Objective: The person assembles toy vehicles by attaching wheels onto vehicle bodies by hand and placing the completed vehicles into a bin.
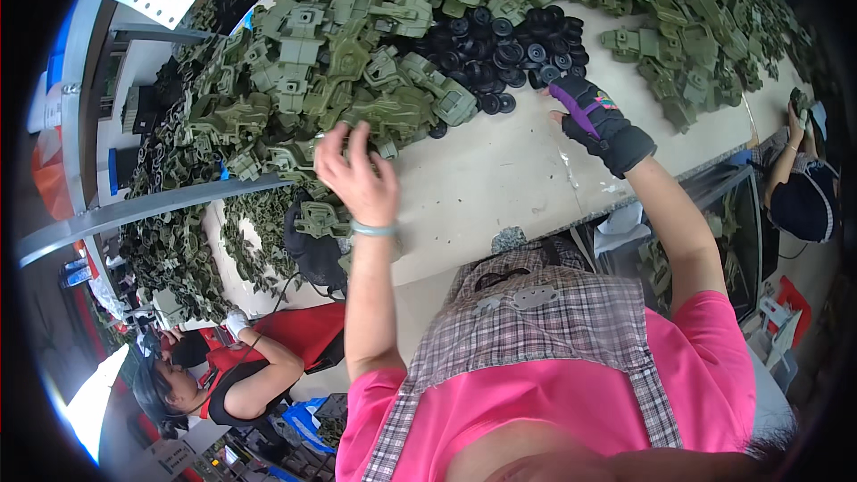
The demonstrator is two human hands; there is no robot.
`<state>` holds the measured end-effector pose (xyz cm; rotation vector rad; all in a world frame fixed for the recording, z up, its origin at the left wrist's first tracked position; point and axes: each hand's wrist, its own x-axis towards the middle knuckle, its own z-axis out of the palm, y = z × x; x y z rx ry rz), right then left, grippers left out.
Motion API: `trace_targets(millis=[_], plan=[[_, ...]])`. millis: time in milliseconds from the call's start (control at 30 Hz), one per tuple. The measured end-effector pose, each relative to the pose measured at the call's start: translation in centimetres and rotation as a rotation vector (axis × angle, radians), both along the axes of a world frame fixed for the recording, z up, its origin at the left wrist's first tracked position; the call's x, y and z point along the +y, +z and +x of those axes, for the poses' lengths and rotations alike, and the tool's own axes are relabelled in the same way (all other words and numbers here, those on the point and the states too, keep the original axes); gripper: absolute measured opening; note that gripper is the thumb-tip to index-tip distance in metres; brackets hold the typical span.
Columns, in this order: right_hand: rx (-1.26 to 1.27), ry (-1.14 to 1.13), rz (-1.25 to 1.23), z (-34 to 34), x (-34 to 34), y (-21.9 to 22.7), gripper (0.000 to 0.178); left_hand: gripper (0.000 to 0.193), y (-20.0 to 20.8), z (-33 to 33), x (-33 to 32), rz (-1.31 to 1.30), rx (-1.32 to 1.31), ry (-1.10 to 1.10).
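Note:
My left hand (359, 180), bare with a pale band at the wrist, is held over the near edge of a heap of olive-green plastic toy-vehicle parts (299, 45). Its fingers are curved and apart, slightly blurred, with nothing visible in them. My right hand (600, 123) wears a black and purple fingerless glove. It is at the near right edge of a pile of small black wheels (509, 54). Its thumb and one fingertip show; the other fingers are mostly hidden, so whether it grips a wheel is unclear.
The pale worktop (482, 174) lies before me. More green parts (687, 54) are heaped at the right. A metal bar (161, 211) crosses at the left, near a black lamp-like object (312, 250). Co-workers sit at the left (259, 366) and far right (803, 187).

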<state>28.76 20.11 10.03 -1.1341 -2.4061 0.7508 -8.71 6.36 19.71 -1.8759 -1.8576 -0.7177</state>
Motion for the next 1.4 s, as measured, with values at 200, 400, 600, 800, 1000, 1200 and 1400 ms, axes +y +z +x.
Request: trace_targets(millis=[200,400,600,800,1000,1200,1400], plan=[[0.098,0.008,-0.026,-1.4,0.9,-0.8,0.040,0.077,2.0,-9.3,6.0,-0.085,-0.020,0.074],[0.149,-0.199,-0.208,1.6,-0.7,-2.8,0.041,0.081,3.1,-13.4,15.0,-0.336,-0.083,0.306],[0.169,-0.329,-0.172,3.7,-0.7,-4.0,0.030,0.091,2.9,-15.7,17.8,-0.453,0.064,0.240],[-0.081,-0.336,0.170,1.6,1.6,-5.5,0.040,0.079,4.0,-14.6,18.1,-0.425,0.152,0.352],[-0.132,-0.244,0.091,0.2,3.4,-2.7,0.043,0.086,8.3,-11.7,13.6,0.041,-0.255,0.283],[-0.227,-0.139,0.005,0.1,4.2,-2.2,0.041,0.081,1.4,6.2,0.9,-0.983,-1.117,-0.117],[0.074,-0.255,-0.200,2.6,-2.1,-4.3,0.049,0.089,-17.0,13.4,-5.5,-1.153,-0.994,-0.208]])
